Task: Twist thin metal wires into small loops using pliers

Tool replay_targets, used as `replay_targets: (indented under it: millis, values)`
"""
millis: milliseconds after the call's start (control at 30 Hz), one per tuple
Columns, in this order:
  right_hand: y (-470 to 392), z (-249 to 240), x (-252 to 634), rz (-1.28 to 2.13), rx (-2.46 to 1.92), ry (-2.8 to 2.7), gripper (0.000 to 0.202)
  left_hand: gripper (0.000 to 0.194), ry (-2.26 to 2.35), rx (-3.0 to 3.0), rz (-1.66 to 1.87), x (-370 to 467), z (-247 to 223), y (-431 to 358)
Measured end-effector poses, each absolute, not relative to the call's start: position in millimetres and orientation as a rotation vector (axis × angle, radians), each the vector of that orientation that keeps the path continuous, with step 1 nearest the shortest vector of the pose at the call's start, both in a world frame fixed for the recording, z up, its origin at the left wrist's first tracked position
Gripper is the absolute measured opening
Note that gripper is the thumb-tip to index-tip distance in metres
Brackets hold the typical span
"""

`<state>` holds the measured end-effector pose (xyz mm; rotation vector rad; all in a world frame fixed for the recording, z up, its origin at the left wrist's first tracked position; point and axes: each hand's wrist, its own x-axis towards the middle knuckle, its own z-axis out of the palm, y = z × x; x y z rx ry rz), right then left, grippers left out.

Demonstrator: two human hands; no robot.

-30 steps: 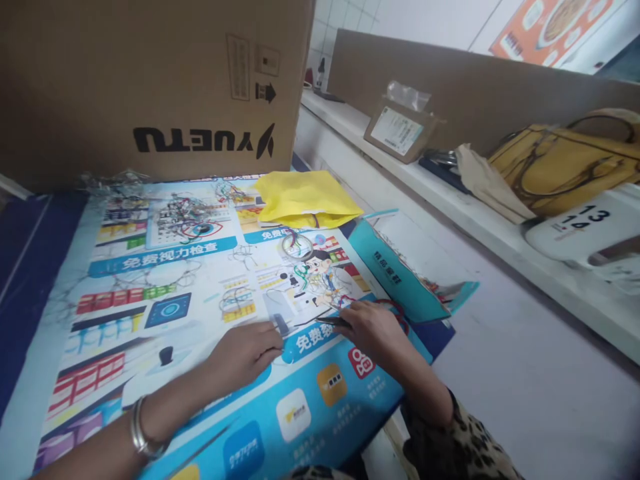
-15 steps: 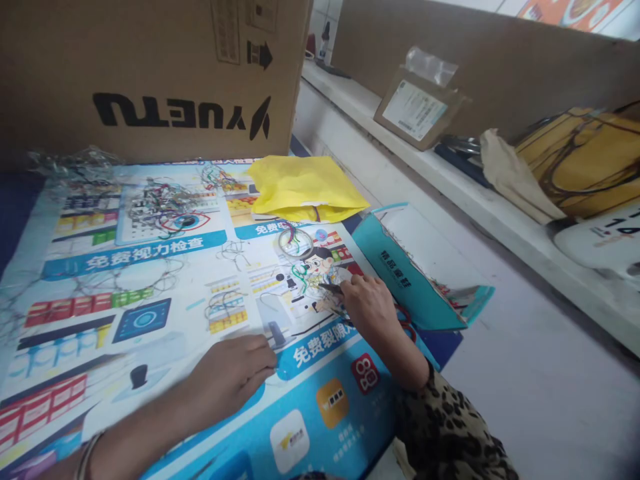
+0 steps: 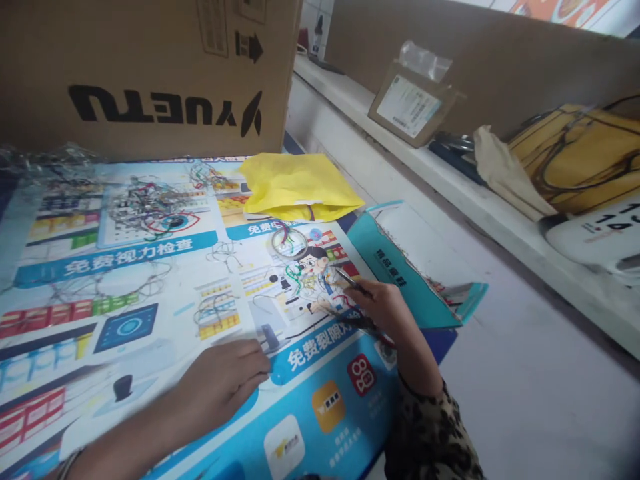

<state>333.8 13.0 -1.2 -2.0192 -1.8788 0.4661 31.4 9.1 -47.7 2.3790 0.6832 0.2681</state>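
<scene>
A printed sheet (image 3: 320, 407) covers the desk (image 3: 443, 341), which stands beside a white ledge (image 3: 440, 170). The fingers of the right hand (image 3: 384, 305) are clamped on a slim pointed tool (image 3: 354, 283), its tip angled up and to the left above the sheet. Under that hand lies a second, dark tool (image 3: 353, 323), partly hidden. The left hand (image 3: 227, 373) rests on the sheet with its fingers drawn together; I cannot tell whether they pinch anything. Just left of the slim tool lie green threads (image 3: 294, 274), and behind them a coiled loop (image 3: 290, 256). A teal box (image 3: 373, 243) stands right of the loop, a yellow pouch (image 3: 303, 187) behind it. Farther left lies a wiry tangle (image 3: 145, 199), in front of a large cardboard box (image 3: 150, 53).
</scene>
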Motion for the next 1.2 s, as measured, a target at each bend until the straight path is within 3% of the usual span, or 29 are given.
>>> replay_targets:
  millis: [367,467,633,733,1200]
  values:
    - [15,1,333,1.25,-1.704,-1.606,0.037,0.02,0.67,2.397,0.299,31,-51,10]
    - [12,1,334,1.054,-1.811,-1.764,0.037,0.019,0.67,2.39,0.297,31,-51,9]
    - [6,13,330,0.247,-2.236,-2.159,0.033,0.02,0.662,2.391,0.311,30,-51,9]
    - [8,21,326,-0.047,-2.384,-2.253,0.028,0.019,0.669,2.381,0.308,31,-50,10]
    - [21,6,307,-0.158,-2.402,-2.421,0.021,0.02,0.658,2.378,0.3,30,-50,10]
